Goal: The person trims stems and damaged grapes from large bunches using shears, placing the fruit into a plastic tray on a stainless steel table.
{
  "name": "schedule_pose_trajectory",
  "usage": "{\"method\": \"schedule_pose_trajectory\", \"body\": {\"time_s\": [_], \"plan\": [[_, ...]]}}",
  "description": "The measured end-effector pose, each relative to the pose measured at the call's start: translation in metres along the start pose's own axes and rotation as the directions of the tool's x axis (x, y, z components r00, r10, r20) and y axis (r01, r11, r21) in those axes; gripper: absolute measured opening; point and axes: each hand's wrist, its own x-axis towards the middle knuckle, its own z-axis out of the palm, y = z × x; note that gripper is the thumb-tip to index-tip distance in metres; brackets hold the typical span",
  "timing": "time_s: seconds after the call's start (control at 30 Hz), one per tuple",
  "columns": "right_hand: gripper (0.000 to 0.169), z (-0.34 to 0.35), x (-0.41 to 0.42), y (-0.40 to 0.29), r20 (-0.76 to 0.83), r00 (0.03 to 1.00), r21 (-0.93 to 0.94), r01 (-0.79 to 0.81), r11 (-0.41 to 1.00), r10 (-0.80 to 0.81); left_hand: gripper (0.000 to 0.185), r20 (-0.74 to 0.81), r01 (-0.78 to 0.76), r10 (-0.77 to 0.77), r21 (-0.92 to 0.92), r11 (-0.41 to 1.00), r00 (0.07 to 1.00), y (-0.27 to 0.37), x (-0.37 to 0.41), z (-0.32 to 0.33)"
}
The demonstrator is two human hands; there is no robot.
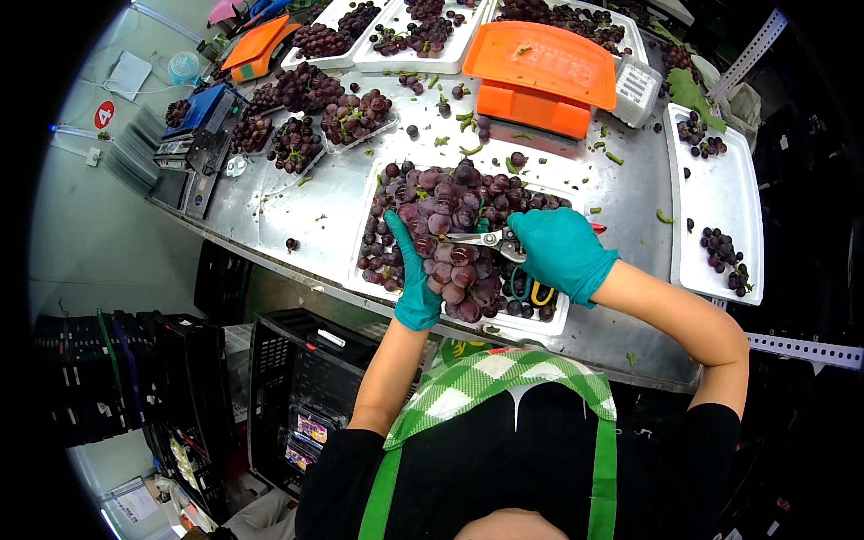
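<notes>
My left hand [415,287], in a teal glove, holds up a large bunch of dark purple grapes [449,223] from its left side, thumb up and other fingers hidden behind the fruit. My right hand [557,253], gloved alike, grips metal pruning shears [489,238] whose blades lie against the middle of the bunch. Below the bunch is a white tray [553,327] filled with more grapes. Scissors with a yellow and a teal handle loop [540,293] rest on the grapes in the tray, just below my right hand.
An orange scale [540,67] stands behind the tray on the metal table [310,209]. Clear boxes of grapes [358,121] are at the back left, white trays of grapes [418,61] along the back. Another white tray [715,202] is at right. Black crates [304,378] stand below left.
</notes>
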Motion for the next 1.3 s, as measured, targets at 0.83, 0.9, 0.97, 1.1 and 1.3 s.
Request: {"method": "schedule_pose_trajectory", "body": {"time_s": [0.83, 0.9, 0.97, 1.1, 1.3], "plan": [[0.025, 0.010, 0.003, 0.005, 0.047, 0.998, -0.055, 0.032, 0.998, -0.029, 0.087, 0.007, 0.087, -0.087, -0.068, 0.994, 0.996, -0.002, 0.003, -0.015], [0.024, 0.006, 0.001, 0.006, 0.041, 0.999, -0.022, 0.012, 1.000, -0.011, 0.086, -0.039, 0.049, -0.049, 0.001, 0.999, 0.998, 0.000, 0.001, -0.003], [0.023, 0.002, -0.005, 0.011, -0.029, 1.000, 0.064, -0.003, 0.998, 0.005, 0.084, -0.091, -0.001, 0.012, 0.128, 0.992, 0.996, 0.004, -0.003, 0.007], [0.025, -0.008, -0.017, 0.013, -0.016, 0.994, 0.098, -0.103, 0.990, 0.105, 0.084, -0.094, -0.043, 0.073, 0.289, 0.956, 0.993, 0.010, -0.007, 0.006], [0.024, -0.017, -0.033, 0.003, 0.010, 0.991, 0.079, -0.134, 0.988, 0.133, 0.086, -0.195, -0.105, 0.215, 0.458, 0.883, 0.957, 0.021, -0.018, 0.000]]}}
